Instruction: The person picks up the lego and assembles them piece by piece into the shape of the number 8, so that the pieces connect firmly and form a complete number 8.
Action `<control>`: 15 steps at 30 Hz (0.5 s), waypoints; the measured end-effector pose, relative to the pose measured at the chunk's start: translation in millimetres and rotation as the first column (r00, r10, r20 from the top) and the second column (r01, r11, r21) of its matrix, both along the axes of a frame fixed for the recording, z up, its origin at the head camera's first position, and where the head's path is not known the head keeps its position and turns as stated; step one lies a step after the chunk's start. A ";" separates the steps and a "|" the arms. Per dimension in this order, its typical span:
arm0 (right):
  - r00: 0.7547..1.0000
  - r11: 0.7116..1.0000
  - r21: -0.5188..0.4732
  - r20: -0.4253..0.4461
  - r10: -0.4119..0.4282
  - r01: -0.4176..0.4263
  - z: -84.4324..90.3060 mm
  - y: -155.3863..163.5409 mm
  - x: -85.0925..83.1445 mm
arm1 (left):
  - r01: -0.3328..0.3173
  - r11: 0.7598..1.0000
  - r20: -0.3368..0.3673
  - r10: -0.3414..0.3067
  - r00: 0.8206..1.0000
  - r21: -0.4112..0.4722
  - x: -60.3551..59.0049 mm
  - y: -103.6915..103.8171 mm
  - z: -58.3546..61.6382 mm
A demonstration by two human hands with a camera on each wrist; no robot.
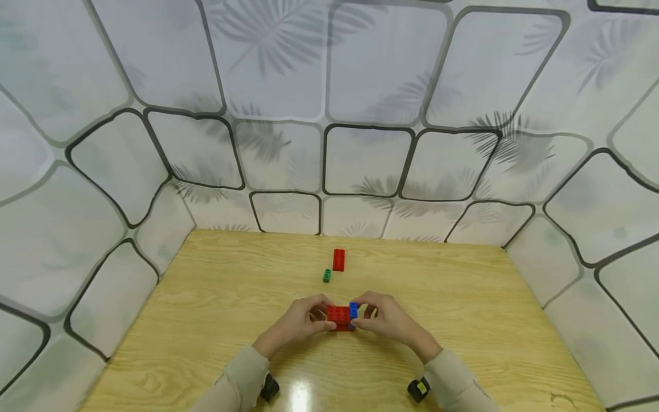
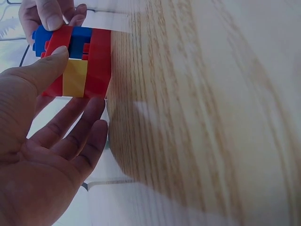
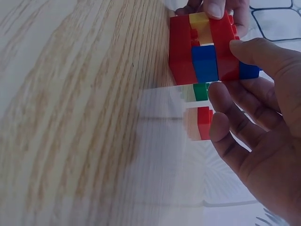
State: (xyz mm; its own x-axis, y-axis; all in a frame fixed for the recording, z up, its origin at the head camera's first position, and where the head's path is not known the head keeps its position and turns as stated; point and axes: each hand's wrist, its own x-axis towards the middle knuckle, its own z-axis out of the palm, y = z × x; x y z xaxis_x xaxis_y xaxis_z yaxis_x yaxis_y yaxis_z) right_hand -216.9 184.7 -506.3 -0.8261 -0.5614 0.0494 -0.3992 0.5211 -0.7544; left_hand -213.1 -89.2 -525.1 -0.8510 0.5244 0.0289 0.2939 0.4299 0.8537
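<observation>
Block stack (image 1: pixel 338 314) — red, blue, yellow — on the worktop (image 1: pixel 242 274); left grip (image 1: pixel 300 321) and right grip (image 1: pixel 387 318) each pinch one end. Green block (image 1: pixel 326 276) and red block (image 1: pixel 338 260) lie beyond, near each other.

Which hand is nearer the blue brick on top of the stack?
Right. The right hand grips the stack at the end with the top blue brick; the left hand grips the opposite end, farther away.

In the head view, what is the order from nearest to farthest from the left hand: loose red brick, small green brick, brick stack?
1. Brick stack: held by the left hand, to its right.
2. Small green brick: on the table, beyond the stack.
3. Loose red brick: beyond the green one, slightly right.
</observation>
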 end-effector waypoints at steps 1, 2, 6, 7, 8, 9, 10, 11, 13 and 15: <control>1.000 1.000 -0.004 0.000 -0.002 0.002 -0.3 -0.5 0.5 | -0.002 1.000 0.001 0.002 1.000 -0.002 0.0 -0.2 -0.6; 1.000 1.000 -0.006 0.000 -0.006 0.006 -0.5 -1.0 1.0 | -0.002 1.000 -0.001 0.002 1.000 -0.002 0.2 -0.3 -1.2; 1.000 1.000 -0.020 -0.001 -0.018 0.018 -1.0 -2.5 3.7 | -0.003 1.000 -0.002 0.003 1.000 0.003 1.5 -0.1 -1.1; 1.000 1.000 -0.022 -0.004 -0.020 0.020 -1.3 -2.5 4.0 | -0.003 1.000 -0.005 0.003 1.000 0.004 1.8 0.1 -0.9; 1.000 0.999 -0.021 -0.004 -0.024 0.024 -1.2 -2.7 4.6 | -0.003 1.000 -0.006 0.003 1.000 0.005 2.2 0.4 -0.6; 1.000 0.999 -0.022 -0.003 -0.027 0.027 -1.2 -2.8 5.0 | -0.003 1.000 -0.007 0.003 1.000 0.006 2.4 0.7 -0.4; 0.999 0.999 -0.020 -0.005 -0.031 0.031 -1.4 -2.9 5.2 | -0.005 1.000 -0.006 0.005 1.000 0.005 2.7 1.0 -0.5; 0.999 0.999 -0.019 -0.003 -0.035 0.035 -1.3 -3.0 5.5 | -0.006 1.000 -0.006 0.006 1.000 0.004 2.9 1.2 -0.6; 0.999 0.999 -0.021 -0.002 -0.038 0.038 -1.2 -3.3 5.9 | -0.010 1.000 -0.007 0.010 1.000 0.003 3.2 1.6 -1.1; 0.999 0.999 -0.026 -0.001 -0.040 0.040 -1.8 -3.6 6.3 | -0.013 1.000 -0.004 0.013 1.000 0.006 3.4 1.7 -2.0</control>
